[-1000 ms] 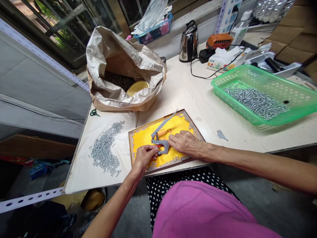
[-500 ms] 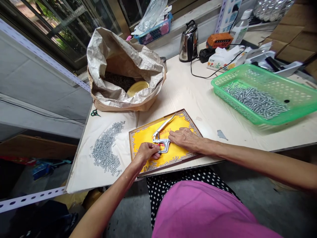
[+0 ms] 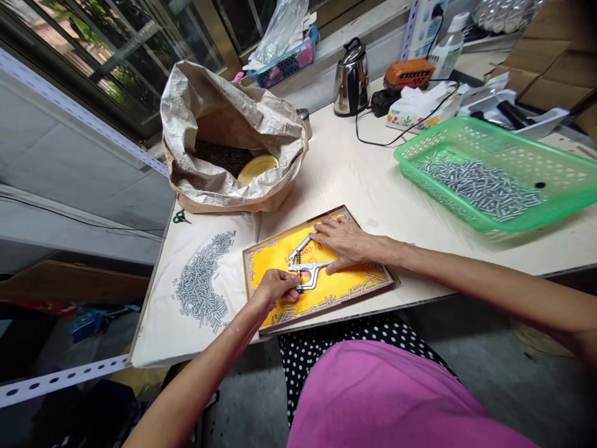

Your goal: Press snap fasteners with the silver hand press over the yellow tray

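Silver hand press pliers (image 3: pixel 310 274) with a spring and a red part near the jaw lie over a shallow yellow-bottomed tray (image 3: pixel 275 246). My left hand (image 3: pixel 275 287) is closed in a pinch at the jaw; whatever small thing its fingertips hold is hidden. Across the pliers' handles spreads my right hand (image 3: pixel 347 241), fingers over the upper handle and thumb by the lower one. Short silvery metal pins line the tray's edges. A heap of similar pins (image 3: pixel 203 283) lies on the white cloth to the left.
Behind the tray stands an open woven sack (image 3: pixel 275 196) with dark small pieces and a yellow bowl (image 3: pixel 256 168) inside. A green basket (image 3: pixel 485 221) of silvery pins sits at the right. Further back are a steel kettle (image 3: pixel 351 81) and a tissue box (image 3: pixel 410 115). Green-handled scissors (image 3: pixel 181 217) lie left.
My right hand has moved up from the lower handle and spread over both handles. My left hand stays pinched at the jaw. The view has shifted slightly.
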